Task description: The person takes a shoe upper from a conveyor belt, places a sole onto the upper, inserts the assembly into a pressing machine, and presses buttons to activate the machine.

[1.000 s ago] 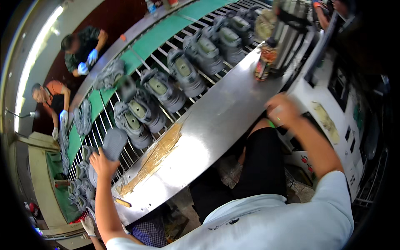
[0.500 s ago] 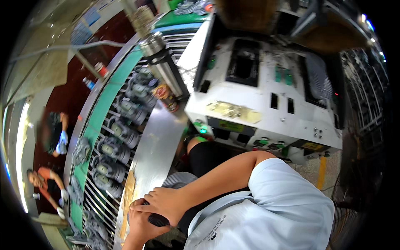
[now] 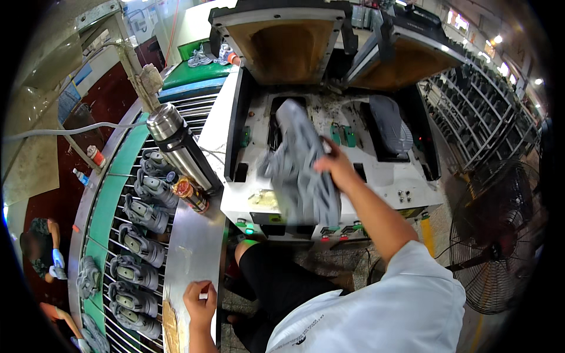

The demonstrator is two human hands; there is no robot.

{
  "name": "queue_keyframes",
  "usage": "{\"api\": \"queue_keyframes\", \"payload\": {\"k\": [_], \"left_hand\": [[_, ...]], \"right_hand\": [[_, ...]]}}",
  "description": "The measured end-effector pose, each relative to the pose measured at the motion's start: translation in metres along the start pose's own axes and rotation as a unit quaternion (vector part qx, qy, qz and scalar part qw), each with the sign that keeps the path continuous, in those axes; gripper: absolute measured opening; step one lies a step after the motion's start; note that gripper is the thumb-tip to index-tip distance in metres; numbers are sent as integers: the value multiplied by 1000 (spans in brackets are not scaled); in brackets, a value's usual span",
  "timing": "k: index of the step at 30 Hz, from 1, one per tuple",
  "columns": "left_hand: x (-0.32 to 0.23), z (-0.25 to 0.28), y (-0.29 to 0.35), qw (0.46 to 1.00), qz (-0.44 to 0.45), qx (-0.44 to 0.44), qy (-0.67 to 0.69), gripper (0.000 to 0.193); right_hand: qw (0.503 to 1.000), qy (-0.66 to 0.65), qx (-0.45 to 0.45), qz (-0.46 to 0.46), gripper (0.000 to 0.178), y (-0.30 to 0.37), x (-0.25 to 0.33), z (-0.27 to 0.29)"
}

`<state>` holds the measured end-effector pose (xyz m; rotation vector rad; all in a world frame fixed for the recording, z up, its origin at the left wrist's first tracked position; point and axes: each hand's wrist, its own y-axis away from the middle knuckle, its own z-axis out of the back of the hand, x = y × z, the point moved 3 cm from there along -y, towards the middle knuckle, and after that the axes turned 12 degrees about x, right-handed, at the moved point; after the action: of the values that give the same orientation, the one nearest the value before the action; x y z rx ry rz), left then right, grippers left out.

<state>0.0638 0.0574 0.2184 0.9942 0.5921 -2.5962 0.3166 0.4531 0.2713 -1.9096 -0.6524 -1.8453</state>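
My right hand [image 3: 336,169] grips a grey shoe [image 3: 306,170], smeared by motion, above the front of a white two-station machine [image 3: 376,188]. The shoe partly covers the dark recess [image 3: 281,106] of the left station. My left hand [image 3: 200,299] is over the metal ledge [image 3: 197,253], its fingers curled in and nothing seen in them. In the right station's recess lies another grey shoe [image 3: 388,126], its ribbed sole partly showing. Both machine lids stand raised, the left lid [image 3: 276,44] and the right lid [image 3: 400,62], with brown hollows inside.
Several grey shoes [image 3: 141,244] stand on the roller conveyor [image 3: 112,297] at left. A steel flask [image 3: 182,147] and a jar [image 3: 191,195] are on the ledge. A floor fan [image 3: 494,247] and racks [image 3: 488,112] stand right. Co-workers are at far left.
My hands have come apart from the ledge. The right hand has carried the shoe up and right over the machine; the left remains by the ledge. The view has shifted toward the machine.
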Motion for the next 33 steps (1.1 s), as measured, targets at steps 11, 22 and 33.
{"api": "queue_keyframes", "payload": {"k": [11, 22, 33], "left_hand": [[185, -59, 123, 911, 339, -192, 134, 21], [178, -58, 119, 885, 374, -246, 127, 15], [216, -56, 102, 596, 406, -514, 464, 21]], "right_hand": [[798, 526, -247, -161, 93, -240, 56, 9], [785, 506, -230, -274, 91, -249, 5, -20], [661, 710, -130, 205, 52, -97, -31, -35]]}}
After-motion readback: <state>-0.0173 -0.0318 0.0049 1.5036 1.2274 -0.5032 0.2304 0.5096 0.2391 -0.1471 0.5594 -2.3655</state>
